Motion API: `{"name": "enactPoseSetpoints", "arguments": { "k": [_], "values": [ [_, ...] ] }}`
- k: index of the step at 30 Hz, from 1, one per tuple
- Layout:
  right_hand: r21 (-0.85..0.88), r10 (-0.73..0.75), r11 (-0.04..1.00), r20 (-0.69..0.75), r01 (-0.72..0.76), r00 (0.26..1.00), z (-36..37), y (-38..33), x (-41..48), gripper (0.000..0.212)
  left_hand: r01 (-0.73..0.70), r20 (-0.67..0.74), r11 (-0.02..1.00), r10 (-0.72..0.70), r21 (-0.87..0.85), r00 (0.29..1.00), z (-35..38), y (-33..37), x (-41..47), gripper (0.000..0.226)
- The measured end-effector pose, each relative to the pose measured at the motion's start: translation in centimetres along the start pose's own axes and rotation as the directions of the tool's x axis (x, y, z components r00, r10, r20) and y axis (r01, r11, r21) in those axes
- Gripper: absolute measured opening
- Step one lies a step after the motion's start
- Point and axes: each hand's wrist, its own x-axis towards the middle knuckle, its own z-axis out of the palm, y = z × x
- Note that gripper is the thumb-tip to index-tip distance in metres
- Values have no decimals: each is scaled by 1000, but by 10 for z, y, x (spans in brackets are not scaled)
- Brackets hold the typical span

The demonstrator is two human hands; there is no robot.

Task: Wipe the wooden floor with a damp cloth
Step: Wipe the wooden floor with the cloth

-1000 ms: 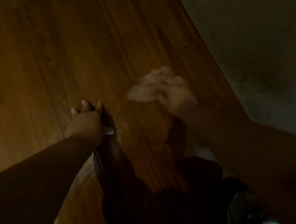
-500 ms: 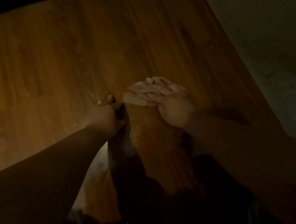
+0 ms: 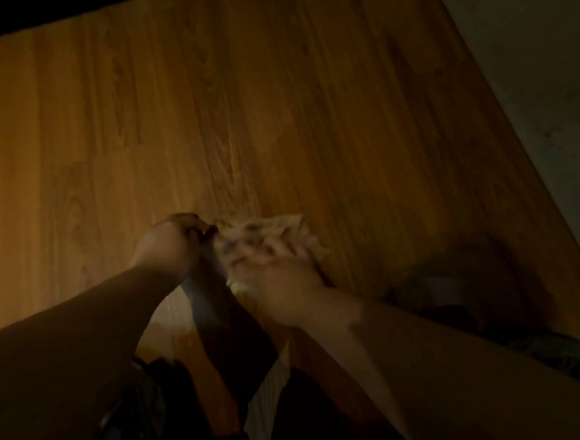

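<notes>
Cloth [image 3: 275, 229], pale and crumpled, lies on the wooden floor [image 3: 205, 105] in dim light, just ahead of a person crouched over the boards. The right hand [image 3: 282, 284] rests on its near edge, fingers reaching forward over the fabric. Motion blur hides whether they press flat or bunch it. The left hand [image 3: 167, 245] sits just beside the cloth's left end with fingers curled under, their tips at or against the fabric. Whether they pinch it cannot be told.

The cloth's long axis runs left to right, across the boards, which stretch away from the person. It lies forward of the right palm, so that hand is the nearer and likely the one to drive the stroke. Bare floor lies ahead and to the left, while a grey surface [image 3: 528, 65] borders the boards on the right.
</notes>
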Motion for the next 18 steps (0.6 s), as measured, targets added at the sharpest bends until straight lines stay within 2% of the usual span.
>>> {"name": "enactPoseSetpoints", "arguments": {
  "k": [1, 2, 4, 6, 7, 9, 12, 13, 15, 18],
  "values": [
    [32, -80, 996, -15, 81, 997, 6, -11, -5, 51, -4, -17, 1000, 4, 1, 1000, 2, -4, -6, 30],
    [47, -108, 992, -94, 113, 990, 5, -13, -10, 49, -2, -32, 1000, 2, -19, 999, 6, -7, -11, 34],
    [90, 31, 996, -360, 1, 932, -7, 3, -18, 44, -5, -29, 995, 2, -97, 1000, 19, -2, -25, 48],
    [158, 231, 972, -522, -174, 821, -25, 36, -28, 33, -46, 10, 997, 47, -65, 999, 42, 17, -47, 57],
    [177, 306, 952, -535, -250, 788, -34, 56, -32, 33, -103, 34, 995, 103, 1, 994, 54, 33, -58, 60],
    [208, 401, 916, -495, -343, 771, -45, 88, -40, 37, -236, 77, 967, 229, 97, 970, 79, 66, -79, 63],
    [251, 466, 885, -455, -393, 759, -46, 106, -45, 38, -317, 50, 946, 314, 64, 948, 93, 70, -93, 53],
    [261, 477, 879, -445, -400, 758, -46, 107, -43, 38, -266, -1, 964, 266, -1, 964, 92, 57, -100, 47],
    [277, 493, 869, -424, -410, 760, -45, 104, -38, 39, -35, -132, 993, 20, -110, 991, 90, 26, -126, 43],
    [290, 505, 861, -397, -417, 766, -49, 98, -26, 41, 257, -193, 952, -287, -165, 938, 85, 6, -140, 50]
  ]
}}
